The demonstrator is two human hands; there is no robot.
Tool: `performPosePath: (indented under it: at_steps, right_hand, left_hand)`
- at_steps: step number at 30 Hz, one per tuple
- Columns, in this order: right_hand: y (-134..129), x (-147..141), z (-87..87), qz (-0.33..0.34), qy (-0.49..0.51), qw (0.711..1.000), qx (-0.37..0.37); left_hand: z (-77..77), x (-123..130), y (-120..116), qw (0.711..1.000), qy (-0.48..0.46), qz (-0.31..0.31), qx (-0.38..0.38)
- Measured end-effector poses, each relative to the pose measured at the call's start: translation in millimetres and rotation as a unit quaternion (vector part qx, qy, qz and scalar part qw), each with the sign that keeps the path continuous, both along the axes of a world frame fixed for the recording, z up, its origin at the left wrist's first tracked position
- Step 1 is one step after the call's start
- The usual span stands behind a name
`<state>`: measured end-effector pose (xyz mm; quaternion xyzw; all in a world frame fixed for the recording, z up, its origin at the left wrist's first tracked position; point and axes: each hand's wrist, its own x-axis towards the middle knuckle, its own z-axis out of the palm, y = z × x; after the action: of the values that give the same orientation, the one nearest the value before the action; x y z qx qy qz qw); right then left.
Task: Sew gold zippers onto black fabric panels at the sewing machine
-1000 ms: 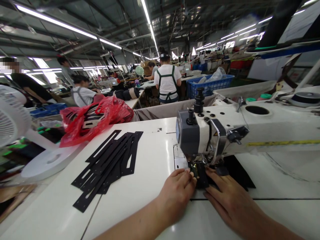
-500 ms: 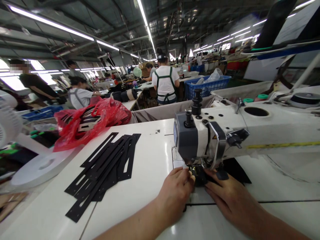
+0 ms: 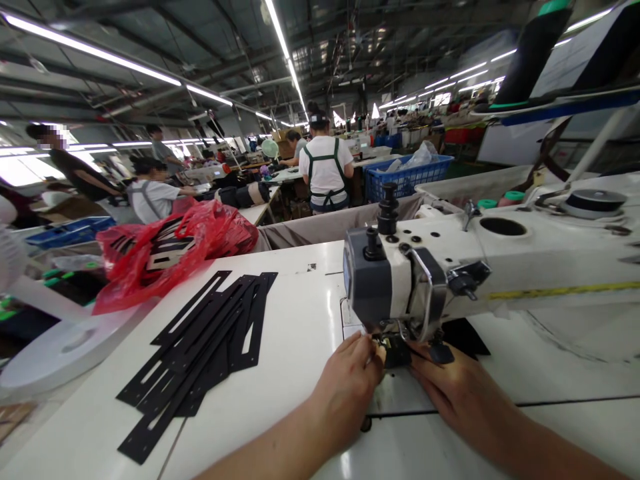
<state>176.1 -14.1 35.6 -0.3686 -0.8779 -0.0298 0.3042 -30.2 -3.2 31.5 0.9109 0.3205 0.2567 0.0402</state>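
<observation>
A white and grey sewing machine (image 3: 370, 277) stands over the table, and both my hands are at its needle area. My left hand (image 3: 350, 380) is closed, its fingertips pinching the left edge of a small black piece (image 3: 397, 351) under the machine head. From the other side, my right hand (image 3: 460, 383) grips this piece, with some fingers hidden by the presser parts. Flat black material (image 3: 465, 337) shows behind my right hand. Left of the hands lies a loose pile of black slotted strips (image 3: 200, 350).
A red plastic bag (image 3: 220, 227) holding cut pieces sits at the table's far left edge, beside a white fan (image 3: 65, 360). Behind the table is a blue basket (image 3: 405, 177). Several people work beyond, one in a green-strapped apron (image 3: 325, 167). Thread cones (image 3: 530, 60) stand upper right.
The view has turned slightly, so most things sit a little further left in it. Both hands stay at the needle area with the black piece, with only small finger shifts.
</observation>
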Motion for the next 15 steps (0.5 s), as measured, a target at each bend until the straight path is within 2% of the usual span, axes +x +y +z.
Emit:
performPosePath:
  at_steps: [6,12,15]
  right_hand:
    - [3.8,-1.3,-1.5,-0.012,0.017,1.000,-0.015]
    - [4.9,-0.5,-2.9,-0.003,0.027,0.999,-0.017]
    - [5.7,-0.6,-3.9,-0.006,0.029,0.999,-0.023]
  left_hand:
    - [-6.0,-0.2,2.1,0.999,-0.049,0.016,0.012]
    - [-8.2,1.6,5.4,0.998,-0.049,0.032,0.040]
    - [-9.3,1.2,6.6,0.998,-0.038,0.036,0.028]
